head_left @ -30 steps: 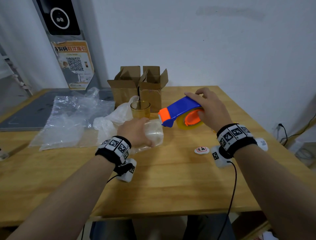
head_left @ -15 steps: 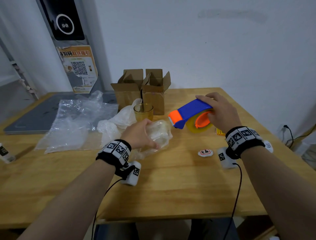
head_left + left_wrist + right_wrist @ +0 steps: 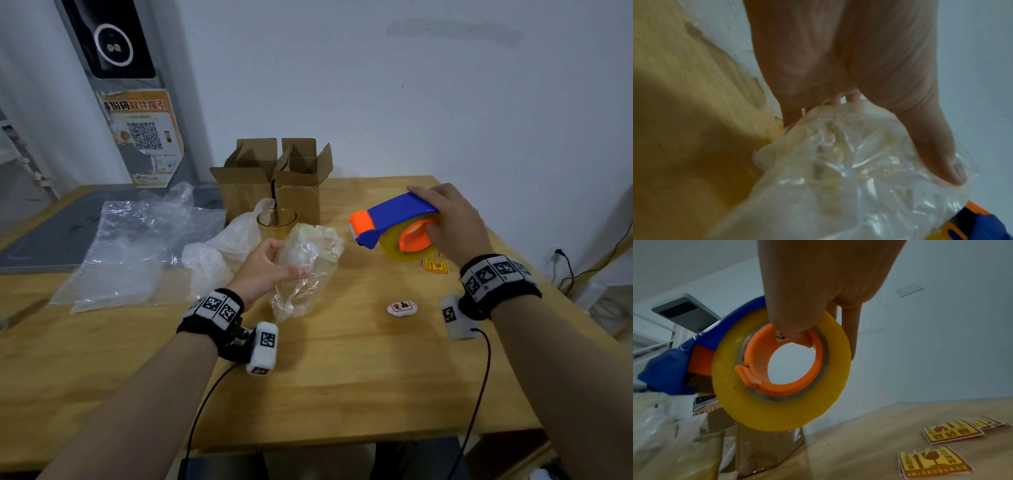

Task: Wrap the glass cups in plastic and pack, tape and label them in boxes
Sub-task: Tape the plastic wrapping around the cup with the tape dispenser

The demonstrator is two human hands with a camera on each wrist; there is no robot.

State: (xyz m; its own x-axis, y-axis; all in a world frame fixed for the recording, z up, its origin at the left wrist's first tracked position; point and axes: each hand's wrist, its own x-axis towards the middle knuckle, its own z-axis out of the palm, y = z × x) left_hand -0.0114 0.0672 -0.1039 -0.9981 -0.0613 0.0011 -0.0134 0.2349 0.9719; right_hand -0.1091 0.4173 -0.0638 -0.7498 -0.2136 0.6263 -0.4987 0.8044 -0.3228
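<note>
From the head view, your left grip [image 3: 263,270] holds the wrapped cup [image 3: 308,260] above the bench [image 3: 342,377], and your right grip [image 3: 448,222] clasps the tape dispenser [image 3: 394,226] just right of it. Left wrist: your thumb [image 3: 937,154] presses the plastic [image 3: 838,178]. Right wrist: your thumb [image 3: 793,321] hooks the roll's orange core [image 3: 785,369], labels [image 3: 933,464] lying below.

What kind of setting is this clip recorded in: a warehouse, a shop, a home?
Probably a small makeshift packing station in a plain room, not a warehouse: one wooden table against a bare white wall, two small open cardboard boxes, loose plastic bags, and fragile stickers.
</note>
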